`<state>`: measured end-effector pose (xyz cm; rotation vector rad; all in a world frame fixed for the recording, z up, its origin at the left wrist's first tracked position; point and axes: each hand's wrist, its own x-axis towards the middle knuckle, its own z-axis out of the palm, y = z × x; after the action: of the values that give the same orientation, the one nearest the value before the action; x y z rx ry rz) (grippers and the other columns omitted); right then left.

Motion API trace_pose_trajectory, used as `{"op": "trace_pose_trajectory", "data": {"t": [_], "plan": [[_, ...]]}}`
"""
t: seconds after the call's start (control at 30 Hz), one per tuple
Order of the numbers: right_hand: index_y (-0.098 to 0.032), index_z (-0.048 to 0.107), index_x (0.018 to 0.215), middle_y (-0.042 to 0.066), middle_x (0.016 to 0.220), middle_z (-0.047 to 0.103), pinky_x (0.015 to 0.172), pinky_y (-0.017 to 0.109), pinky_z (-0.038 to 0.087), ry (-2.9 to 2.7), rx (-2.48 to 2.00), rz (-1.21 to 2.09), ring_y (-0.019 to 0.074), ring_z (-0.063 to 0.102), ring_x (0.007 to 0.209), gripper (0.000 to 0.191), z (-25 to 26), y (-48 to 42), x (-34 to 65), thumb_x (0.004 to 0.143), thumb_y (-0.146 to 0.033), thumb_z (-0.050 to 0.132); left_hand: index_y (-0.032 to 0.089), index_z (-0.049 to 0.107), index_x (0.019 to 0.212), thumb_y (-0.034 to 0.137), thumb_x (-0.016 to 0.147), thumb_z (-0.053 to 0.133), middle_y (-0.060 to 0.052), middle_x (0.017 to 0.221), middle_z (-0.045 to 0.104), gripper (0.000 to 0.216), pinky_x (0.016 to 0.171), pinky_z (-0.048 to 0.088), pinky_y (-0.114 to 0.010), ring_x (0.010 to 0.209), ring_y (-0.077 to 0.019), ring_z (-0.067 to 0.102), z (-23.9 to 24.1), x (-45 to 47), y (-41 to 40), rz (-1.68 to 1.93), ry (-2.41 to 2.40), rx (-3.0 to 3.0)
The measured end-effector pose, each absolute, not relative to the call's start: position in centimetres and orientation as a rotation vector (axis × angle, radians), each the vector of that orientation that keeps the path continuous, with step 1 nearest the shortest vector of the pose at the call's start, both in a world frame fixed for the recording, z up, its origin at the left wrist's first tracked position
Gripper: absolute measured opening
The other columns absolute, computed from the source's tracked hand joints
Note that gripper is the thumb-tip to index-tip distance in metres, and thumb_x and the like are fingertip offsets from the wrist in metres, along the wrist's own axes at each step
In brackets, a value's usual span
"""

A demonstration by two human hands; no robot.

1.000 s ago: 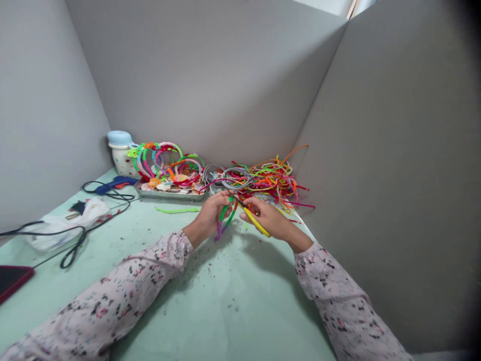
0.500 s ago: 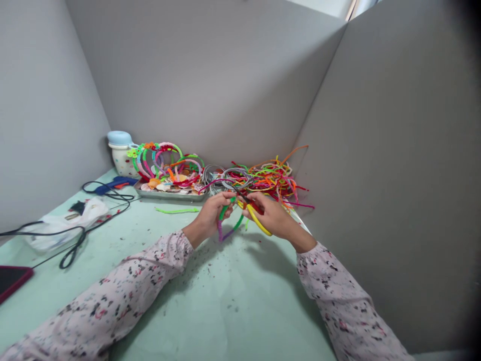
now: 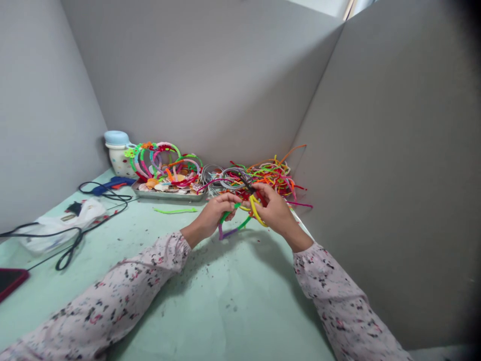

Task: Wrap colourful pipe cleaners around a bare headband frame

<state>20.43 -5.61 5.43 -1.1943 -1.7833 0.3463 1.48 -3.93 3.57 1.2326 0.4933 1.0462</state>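
Observation:
Between the fingers of my left hand (image 3: pixel 215 213) is a headband wrapped in green and purple pipe cleaner (image 3: pixel 230 232). Its curve hangs below the fingertips, and a green end sticks up past them. My right hand (image 3: pixel 276 211) is closed around scissors (image 3: pixel 259 214) with yellow and red handles; their dark blades point up and away to the left. The two hands are close together but apart, above the table. Fingers cover part of the band and of the scissor handles.
Behind the hands lie grey metal hoops (image 3: pixel 231 179) and a heap of coloured pipe cleaners (image 3: pixel 276 173). A metal tray (image 3: pixel 169 196) holds finished bands and round pieces. Leftward are a cup (image 3: pixel 121 159), a blue tool (image 3: pixel 112 184), a black cable (image 3: pixel 77 245), a plastic bag (image 3: pixel 48 235) and a phone (image 3: pixel 13 281).
The scissors have drawn back from the band, their blades turned further upward, and my right hand has tilted. My left hand still pinches the band in nearly the same place.

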Motion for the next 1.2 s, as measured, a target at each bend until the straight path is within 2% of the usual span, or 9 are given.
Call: {"op": "trace_pose_trajectory", "data": {"t": [0.13, 0.23, 0.43, 0.57, 0.67, 0.8, 1.0, 1.1, 1.2], "plan": [[-0.022, 0.057, 0.117, 0.006, 0.11, 0.066, 0.087, 0.034, 0.051, -1.805, -1.141, 0.547, 0.0199, 0.064, 0.098, 0.045, 5.6, -5.6, 20.5, 0.074, -0.029, 0.069, 0.016, 0.062, 0.092, 0.01, 0.068, 0.055, 0.003, 0.066, 0.05, 0.027, 0.052, 0.033, -0.022, 0.053, -0.0073, 0.042, 3.8, 1.4, -4.0, 1.0, 0.458, 1.354], [-0.018, 0.058, 0.114, 0.007, 0.105, 0.068, 0.08, 0.032, 0.054, -1.808, -1.157, 0.772, 0.0189, 0.066, 0.093, 0.045, 5.9, -6.0, 20.3, 0.071, -0.026, 0.071, 0.017, 0.062, 0.093, 0.012, 0.069, 0.055, 0.003, 0.066, 0.052, 0.025, 0.055, 0.036, -0.022, 0.056, -0.0086, 0.045, 3.9, 1.3, -3.8, 1.051, 0.505, 1.401], [-0.017, 0.056, 0.115, 0.007, 0.091, 0.071, 0.066, 0.031, 0.055, -1.572, -1.277, 0.846, 0.0182, 0.067, 0.078, 0.05, 6.2, -6.1, 19.6, 0.07, -0.031, 0.072, 0.018, 0.062, 0.086, 0.027, 0.075, 0.06, 0.002, 0.065, 0.054, 0.014, 0.052, 0.033, -0.021, 0.059, -0.011, 0.047, 3.8, 1.3, -3.5, 1.151, 0.791, 1.481], [-0.018, 0.057, 0.115, 0.005, 0.084, 0.07, 0.063, 0.03, 0.055, -1.551, -1.299, 0.796, 0.0175, 0.066, 0.071, 0.052, 6.3, -6.2, 19.1, 0.069, -0.033, 0.074, 0.017, 0.058, 0.068, 0.044, 0.081, 0.058, 0.002, 0.06, 0.047, 0.03, 0.051, 0.032, -0.022, 0.057, -0.011, 0.043, 3.8, 1.5, -3.8, 1.177, 0.859, 1.572], [-0.018, 0.057, 0.115, 0.003, 0.079, 0.069, 0.063, 0.03, 0.054, -1.581, -1.284, 0.766, 0.0176, 0.065, 0.07, 0.051, 6.3, -6.4, 18.8, 0.069, -0.032, 0.073, 0.017, 0.06, 0.067, 0.052, 0.076, 0.062, 0.002, 0.063, 0.05, 0.036, 0.052, 0.032, -0.022, 0.059, -0.0114, 0.042, 3.7, 1.5, -3.8, 1.17, 0.931, 1.615], [-0.017, 0.058, 0.115, 0.004, 0.083, 0.069, 0.064, 0.03, 0.054, -1.606, -1.285, 0.753, 0.0169, 0.065, 0.072, 0.05, 6.2, -6.5, 18.7, 0.069, -0.031, 0.073, 0.016, 0.06, 0.066, 0.05, 0.07, 0.069, 0.003, 0.06, 0.048, 0.035, 0.052, 0.029, -0.022, 0.056, -0.0103, 0.04, 3.7, 1.6, -3.7, 1.155, 0.984, 1.629], [-0.018, 0.056, 0.117, 0.005, 0.089, 0.068, 0.067, 0.031, 0.054, -1.662, -1.27, 0.746, 0.0175, 0.064, 0.076, 0.05, 5.9, -6.1, 19.4, 0.072, -0.036, 0.07, 0.016, 0.063, 0.07, 0.046, 0.073, 0.068, 0.003, 0.063, 0.052, 0.031, 0.058, 0.032, -0.023, 0.059, -0.0107, 0.042, 4.1, 1.6, -4.1, 1.202, 0.94, 1.705], [-0.021, 0.055, 0.119, 0.006, 0.098, 0.067, 0.074, 0.032, 0.052, -1.733, -1.223, 0.563, 0.0187, 0.064, 0.085, 0.048, 6.0, -6.0, 19.9, 0.075, -0.036, 0.068, 0.016, 0.064, 0.071, 0.046, 0.073, 0.068, 0.001, 0.066, 0.055, 0.031, 0.06, 0.033, -0.023, 0.062, -0.0116, 0.045, 4.4, 1.6, -4.3, 1.222, 0.95, 1.741], [-0.024, 0.055, 0.119, 0.005, 0.096, 0.066, 0.072, 0.031, 0.049, -1.827, -1.274, 0.314, 0.0184, 0.062, 0.08, 0.047, 6.7, -6.5, 20.5, 0.075, -0.037, 0.068, 0.016, 0.065, 0.073, 0.044, 0.073, 0.068, 0.001, 0.065, 0.057, 0.028, 0.058, 0.033, -0.022, 0.06, -0.0115, 0.046, 4.5, 1.5, -4.3, 1.254, 0.955, 1.754]]}}
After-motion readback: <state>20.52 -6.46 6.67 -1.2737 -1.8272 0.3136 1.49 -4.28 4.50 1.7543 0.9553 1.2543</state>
